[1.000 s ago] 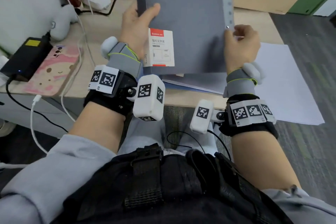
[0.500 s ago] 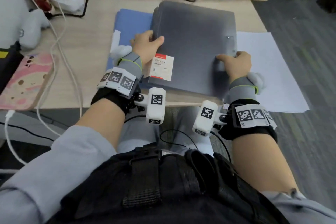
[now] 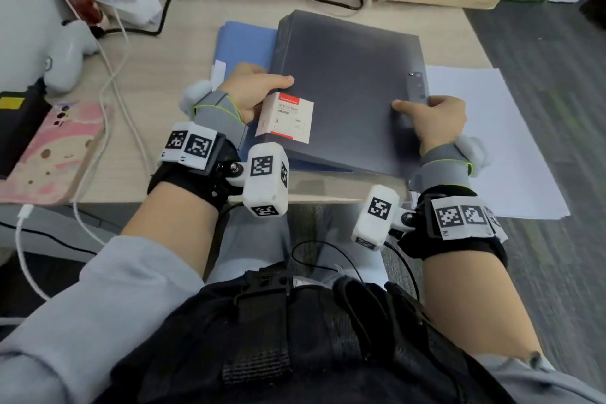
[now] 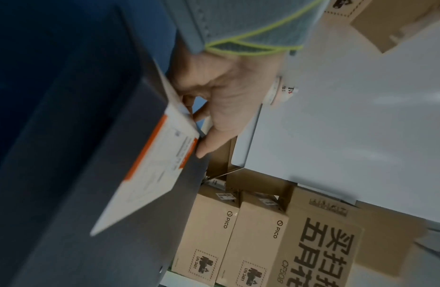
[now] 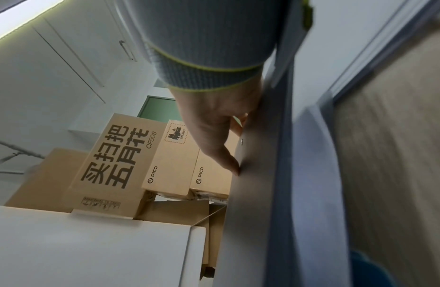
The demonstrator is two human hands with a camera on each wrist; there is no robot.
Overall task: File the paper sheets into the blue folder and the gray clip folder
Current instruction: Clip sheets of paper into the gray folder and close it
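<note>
Both forearms reached forward, wrists banded. The left hand [image 3: 252, 92] gripped the gray clip folder [image 3: 347, 85] at its left edge, thumb on top; the right hand [image 3: 436, 121] clasped its right edge, thumb pressed flat.

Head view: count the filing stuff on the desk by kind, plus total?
Gray folder: 1
Blue folder: 1
Stack of white paper: 1; the sheets in it cannot be counted
Total: 3
</note>
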